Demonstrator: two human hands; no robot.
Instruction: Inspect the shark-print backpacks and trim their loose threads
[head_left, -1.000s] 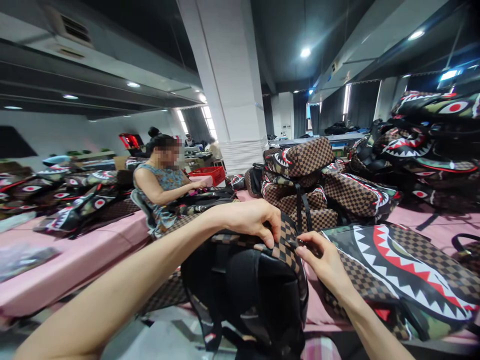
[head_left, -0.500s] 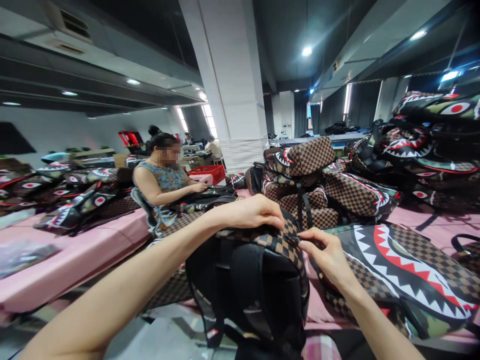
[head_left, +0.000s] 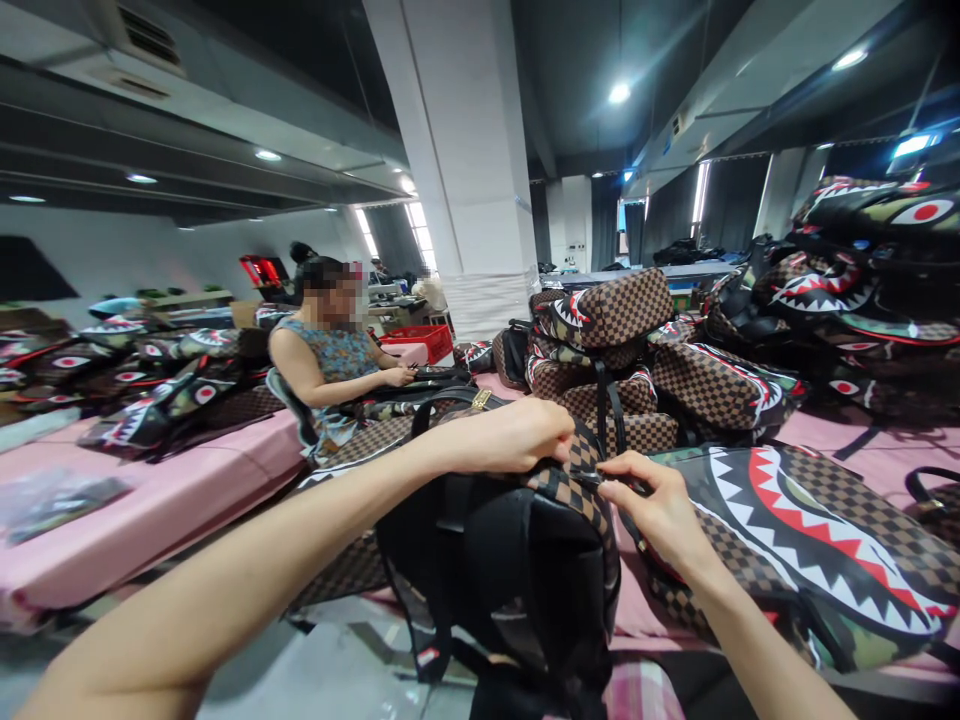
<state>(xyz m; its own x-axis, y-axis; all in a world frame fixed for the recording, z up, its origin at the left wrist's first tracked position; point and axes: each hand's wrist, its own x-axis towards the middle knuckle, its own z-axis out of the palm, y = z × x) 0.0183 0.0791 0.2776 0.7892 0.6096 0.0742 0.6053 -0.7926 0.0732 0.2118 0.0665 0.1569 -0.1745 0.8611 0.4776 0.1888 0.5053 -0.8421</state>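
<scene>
The black backpack [head_left: 487, 570] stands near center, the curled left hand [head_left: 536, 437] at its checkered top edge, grip hidden, the right hand [head_left: 656, 490] pinching 1 small dark item [head_left: 587, 478] there. Pink counter [head_left: 634, 605] shows in a narrow gap before the shark-mouth bag [head_left: 817, 540] at right; stacked bags [head_left: 607, 310] crowd the far side.

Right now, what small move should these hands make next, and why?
I'd suggest a slight, careful pull with the right hand on the small dark piece, the left hand bracing the checkered backpack. The right hand appears to pinch that piece, too indistinct to identify, at the backpack's top; the left hand rests close by, well placed to steady it.
</scene>
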